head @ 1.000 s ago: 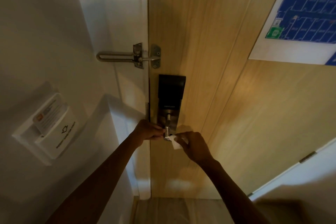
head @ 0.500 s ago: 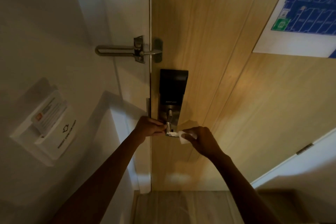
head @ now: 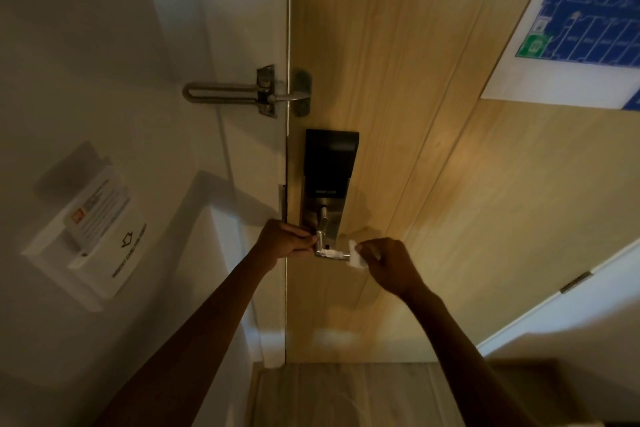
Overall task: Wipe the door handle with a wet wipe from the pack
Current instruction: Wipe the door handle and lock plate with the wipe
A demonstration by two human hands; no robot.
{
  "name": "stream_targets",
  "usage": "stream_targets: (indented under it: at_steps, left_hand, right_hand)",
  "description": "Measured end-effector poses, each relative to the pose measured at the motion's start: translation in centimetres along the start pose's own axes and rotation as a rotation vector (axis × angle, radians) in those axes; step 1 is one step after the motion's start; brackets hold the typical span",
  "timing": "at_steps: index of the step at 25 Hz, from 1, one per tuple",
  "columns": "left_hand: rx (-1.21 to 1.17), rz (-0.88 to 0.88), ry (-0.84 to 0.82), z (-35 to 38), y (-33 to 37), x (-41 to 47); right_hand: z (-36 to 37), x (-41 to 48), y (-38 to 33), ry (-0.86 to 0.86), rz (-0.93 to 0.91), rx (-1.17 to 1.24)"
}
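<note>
Head: wipe (head: 356,258) btwn hands, on handle (head: 330,254).

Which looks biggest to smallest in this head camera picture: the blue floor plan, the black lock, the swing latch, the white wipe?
1. Floor plan, partly out of frame
2. Lock
3. Swing latch
4. Wipe, partly hidden by the right hand

Left of my hands, the white card holder (head: 93,236) shows an arrow; its print is too blurred to read. The lock plate (head: 325,192) above them carries unreadable lettering.
</note>
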State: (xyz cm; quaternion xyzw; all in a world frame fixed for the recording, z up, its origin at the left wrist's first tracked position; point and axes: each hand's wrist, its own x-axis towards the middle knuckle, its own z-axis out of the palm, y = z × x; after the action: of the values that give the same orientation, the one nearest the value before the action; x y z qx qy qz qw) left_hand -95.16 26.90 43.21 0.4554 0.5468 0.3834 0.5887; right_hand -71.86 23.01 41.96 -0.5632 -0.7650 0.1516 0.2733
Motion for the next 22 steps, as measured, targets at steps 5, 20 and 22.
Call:
stream_targets:
  at_steps: [5, 20, 22]
  left_hand:
    - [0.005, -0.004, 0.015, 0.0, -0.1, 0.4]
    - [0.158, 0.006, -0.032, 0.0, 0.1, 0.5]
    - [0.104, -0.001, -0.026, -0.2, 0.0, 0.5]
  right_hand:
    - [-0.7, -0.7, 1.0, 0.148, 0.144, -0.007]
    - [0.9, -0.5, 0.7, 0.125, 0.011, -0.012]
    - [0.5, -1.1, 1.4, 0.211, 0.044, 0.038]
